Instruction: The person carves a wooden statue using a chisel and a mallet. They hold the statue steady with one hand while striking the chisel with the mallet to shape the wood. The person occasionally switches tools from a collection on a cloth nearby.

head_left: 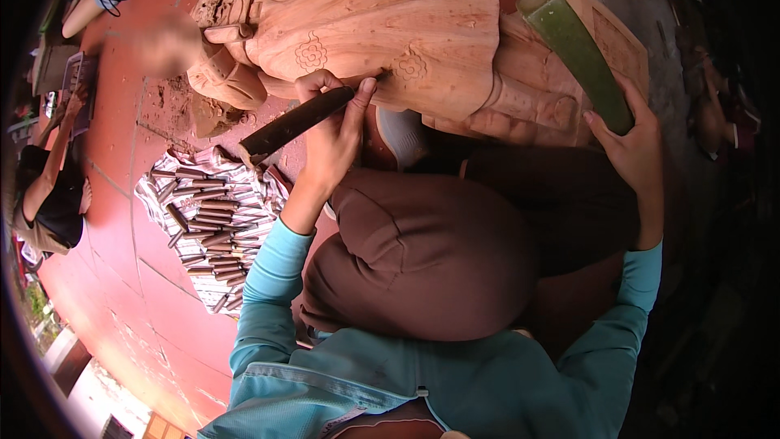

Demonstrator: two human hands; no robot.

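A large carved wooden figure (370,12) lies on its side across the far part of the view, in a long robe with two swirling flower motifs. My left hand (329,146) is closed around the dark wooden handle of a carving chisel (296,123). The chisel is tilted, its butt toward the lower left, and its dark tip meets the robe by the right-hand motif (409,66). In my right hand (635,136) is a thick green club-like mallet (581,53), gripped at its lower end. Its head is raised over the figure's lower end, apart from the chisel.
Several dark-handled carving tools (215,219) lie in rows on a striped cloth (154,187) at my left. Wood shavings (166,110) litter the red tiled floor (106,268). Another person (57,187) sits at the far left, and part of someone else shows at the upper left.
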